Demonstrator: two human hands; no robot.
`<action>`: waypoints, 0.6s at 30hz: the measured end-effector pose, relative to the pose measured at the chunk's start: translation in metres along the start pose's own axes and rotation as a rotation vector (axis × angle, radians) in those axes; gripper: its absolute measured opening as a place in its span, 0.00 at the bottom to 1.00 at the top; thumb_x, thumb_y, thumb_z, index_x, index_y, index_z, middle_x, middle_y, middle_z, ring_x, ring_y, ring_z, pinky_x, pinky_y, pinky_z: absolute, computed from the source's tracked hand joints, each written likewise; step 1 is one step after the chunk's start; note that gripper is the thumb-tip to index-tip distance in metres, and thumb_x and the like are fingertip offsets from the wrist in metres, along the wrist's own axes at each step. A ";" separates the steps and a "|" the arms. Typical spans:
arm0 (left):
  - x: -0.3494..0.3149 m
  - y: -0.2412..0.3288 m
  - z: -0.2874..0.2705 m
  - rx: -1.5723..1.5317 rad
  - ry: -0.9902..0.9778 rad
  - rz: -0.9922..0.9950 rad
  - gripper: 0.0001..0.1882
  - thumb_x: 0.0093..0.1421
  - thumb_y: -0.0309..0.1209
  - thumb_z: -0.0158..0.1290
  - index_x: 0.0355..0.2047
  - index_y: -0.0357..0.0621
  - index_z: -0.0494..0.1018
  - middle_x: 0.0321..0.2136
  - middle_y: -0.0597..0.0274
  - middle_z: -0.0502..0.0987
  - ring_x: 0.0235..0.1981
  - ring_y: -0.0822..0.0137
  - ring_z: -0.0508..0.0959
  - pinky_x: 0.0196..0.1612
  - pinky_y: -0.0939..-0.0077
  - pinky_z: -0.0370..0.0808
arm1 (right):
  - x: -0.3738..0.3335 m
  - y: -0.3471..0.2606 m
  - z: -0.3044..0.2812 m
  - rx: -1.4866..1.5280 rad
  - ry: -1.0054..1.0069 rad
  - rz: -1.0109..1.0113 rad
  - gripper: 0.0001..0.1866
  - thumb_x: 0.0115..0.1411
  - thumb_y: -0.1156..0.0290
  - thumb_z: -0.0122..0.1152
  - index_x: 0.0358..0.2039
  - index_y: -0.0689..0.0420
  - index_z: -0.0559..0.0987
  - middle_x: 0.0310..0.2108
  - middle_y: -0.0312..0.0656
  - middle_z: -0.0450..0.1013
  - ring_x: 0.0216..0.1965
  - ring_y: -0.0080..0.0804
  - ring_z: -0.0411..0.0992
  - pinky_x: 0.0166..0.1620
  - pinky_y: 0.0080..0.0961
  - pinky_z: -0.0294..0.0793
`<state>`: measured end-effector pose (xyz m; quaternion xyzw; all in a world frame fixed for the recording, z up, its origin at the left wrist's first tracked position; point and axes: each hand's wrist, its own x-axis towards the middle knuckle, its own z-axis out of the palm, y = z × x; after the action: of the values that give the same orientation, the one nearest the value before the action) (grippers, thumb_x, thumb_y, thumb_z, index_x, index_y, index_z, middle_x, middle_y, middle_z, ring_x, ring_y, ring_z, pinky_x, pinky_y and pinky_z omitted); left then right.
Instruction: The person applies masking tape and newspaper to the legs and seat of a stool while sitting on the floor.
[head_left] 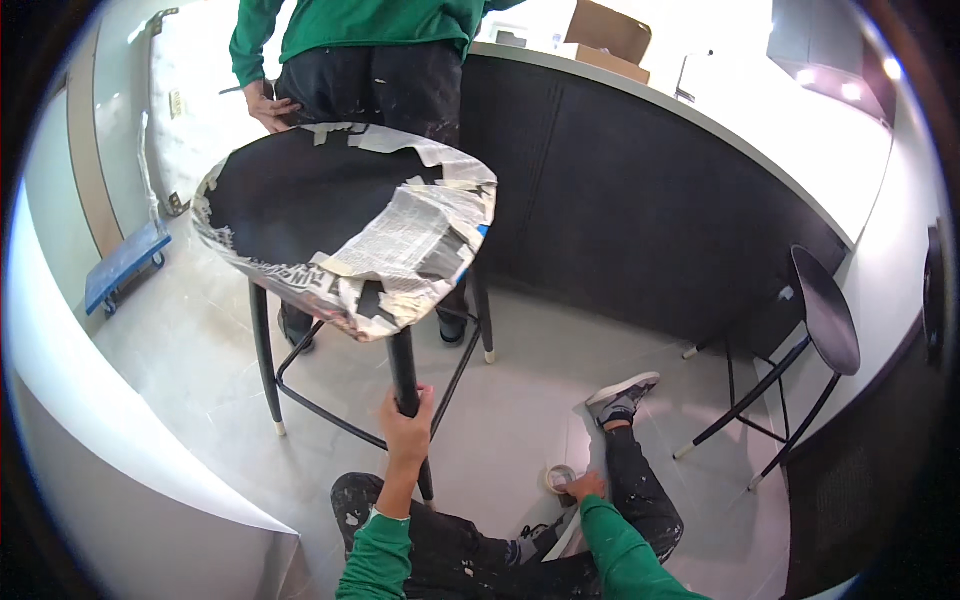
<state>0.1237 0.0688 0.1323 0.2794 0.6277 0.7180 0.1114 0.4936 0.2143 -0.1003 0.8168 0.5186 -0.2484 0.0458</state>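
In front of me stands a tall black bar stool [404, 365], its round seat partly covered with taped-on newspaper [400, 235] and strips of masking tape along the rim. Black cloth or padding shows at the seat's far left. My left hand [407, 428] is wrapped round the stool's nearest leg, below the seat. Lower right, between my legs, my right hand [588, 486] has its fingers closed on the edge of a roll of masking tape [558, 479], close to the floor. The fingertips are small and partly hidden there.
A co-worker in a green top [370, 25] stands right behind the stool, back turned. A second black stool [825, 310] stands at right by the dark counter [640, 190]. A cardboard box [607, 62] sits on the counter; a blue dolly [127, 265] is at left.
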 end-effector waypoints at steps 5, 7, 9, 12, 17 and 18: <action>-0.005 0.011 0.004 -0.052 -0.038 0.018 0.09 0.61 0.32 0.63 0.33 0.40 0.76 0.20 0.70 0.72 0.21 0.78 0.69 0.25 0.77 0.66 | 0.019 0.015 0.000 0.036 -0.051 0.033 0.67 0.27 0.49 0.87 0.65 0.60 0.60 0.65 0.58 0.61 0.66 0.54 0.62 0.65 0.43 0.68; -0.008 0.023 0.007 -0.067 -0.067 0.039 0.09 0.61 0.32 0.62 0.33 0.40 0.76 0.19 0.70 0.72 0.20 0.78 0.69 0.23 0.78 0.66 | 0.032 0.031 0.003 0.076 -0.014 0.061 0.68 0.26 0.49 0.88 0.66 0.60 0.59 0.65 0.59 0.60 0.67 0.55 0.61 0.66 0.43 0.66; -0.008 0.025 0.000 -0.032 -0.035 0.082 0.09 0.61 0.31 0.62 0.33 0.39 0.76 0.19 0.70 0.72 0.20 0.78 0.69 0.23 0.78 0.66 | 0.017 0.023 0.008 0.100 -0.022 0.070 0.70 0.25 0.48 0.87 0.67 0.61 0.59 0.66 0.61 0.58 0.68 0.56 0.59 0.69 0.42 0.63; -0.008 0.025 -0.010 0.008 -0.027 0.109 0.09 0.61 0.31 0.62 0.34 0.39 0.76 0.19 0.70 0.72 0.20 0.78 0.69 0.24 0.78 0.66 | 0.004 0.013 0.012 0.004 0.009 -0.019 0.65 0.28 0.47 0.86 0.64 0.64 0.64 0.66 0.59 0.59 0.70 0.54 0.55 0.70 0.43 0.59; -0.005 0.024 -0.006 -0.075 -0.062 0.015 0.09 0.61 0.31 0.62 0.33 0.39 0.76 0.18 0.71 0.71 0.20 0.77 0.69 0.24 0.75 0.66 | 0.059 0.037 0.020 0.101 -0.071 -0.238 0.48 0.39 0.54 0.84 0.55 0.69 0.72 0.55 0.58 0.71 0.56 0.48 0.71 0.54 0.42 0.75; -0.006 0.023 0.012 -0.140 -0.098 -0.018 0.09 0.61 0.31 0.62 0.33 0.39 0.76 0.18 0.71 0.70 0.20 0.76 0.69 0.24 0.75 0.67 | 0.102 0.070 0.003 0.193 -0.075 -0.234 0.44 0.41 0.56 0.83 0.54 0.70 0.73 0.52 0.57 0.74 0.52 0.46 0.75 0.50 0.41 0.78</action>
<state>0.1390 0.0714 0.1534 0.2999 0.5724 0.7445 0.1677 0.5876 0.2653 -0.1615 0.7415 0.5819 -0.3312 -0.0429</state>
